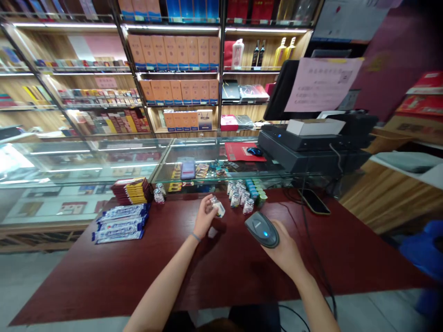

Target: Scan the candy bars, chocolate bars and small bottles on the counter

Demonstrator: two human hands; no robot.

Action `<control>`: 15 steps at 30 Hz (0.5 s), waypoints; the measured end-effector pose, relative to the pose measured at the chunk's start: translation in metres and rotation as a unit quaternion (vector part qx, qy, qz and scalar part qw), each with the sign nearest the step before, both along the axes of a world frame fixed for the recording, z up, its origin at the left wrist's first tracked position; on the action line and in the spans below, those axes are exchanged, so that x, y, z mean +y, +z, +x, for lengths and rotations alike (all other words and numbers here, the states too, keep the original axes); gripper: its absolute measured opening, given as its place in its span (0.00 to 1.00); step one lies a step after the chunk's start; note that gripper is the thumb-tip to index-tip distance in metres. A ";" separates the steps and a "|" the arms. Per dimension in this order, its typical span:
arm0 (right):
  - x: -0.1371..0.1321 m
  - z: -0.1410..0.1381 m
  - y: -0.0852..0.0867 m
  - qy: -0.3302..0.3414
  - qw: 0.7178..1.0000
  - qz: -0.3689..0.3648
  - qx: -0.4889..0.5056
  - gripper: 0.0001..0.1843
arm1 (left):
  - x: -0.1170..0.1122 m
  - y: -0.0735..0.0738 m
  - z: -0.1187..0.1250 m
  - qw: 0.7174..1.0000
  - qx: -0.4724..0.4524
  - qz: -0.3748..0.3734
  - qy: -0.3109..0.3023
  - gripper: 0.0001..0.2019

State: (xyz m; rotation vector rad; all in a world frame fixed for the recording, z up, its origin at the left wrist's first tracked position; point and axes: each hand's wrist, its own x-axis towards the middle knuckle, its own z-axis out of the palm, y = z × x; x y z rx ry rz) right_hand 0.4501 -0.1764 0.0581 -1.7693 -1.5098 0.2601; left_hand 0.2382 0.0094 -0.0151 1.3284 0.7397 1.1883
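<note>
Your right hand (282,252) is closed around a handheld scanner (262,229), its blue light lit. Your left hand (205,216) is clamped on a small clear jar (218,207), held above the red counter (221,272). Farther out, more jars (240,195) stand grouped on the counter, just before the glass case (221,159).
</note>
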 end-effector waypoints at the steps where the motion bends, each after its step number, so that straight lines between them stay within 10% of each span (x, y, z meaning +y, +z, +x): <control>1: 0.005 -0.005 0.000 0.011 1.000 0.004 -0.002 0.20 | 0.005 0.002 -0.017 1.000 -0.013 -0.027 -0.009 0.31; 8: 0.042 -0.043 -0.008 0.091 0.996 0.015 -0.020 0.20 | 0.026 0.008 -0.119 0.988 -0.079 -0.126 -0.034 0.33; 15: 0.061 -0.089 -0.006 0.191 0.981 -0.004 -0.035 0.21 | 0.034 0.000 -0.159 0.978 -0.130 -0.161 0.028 0.30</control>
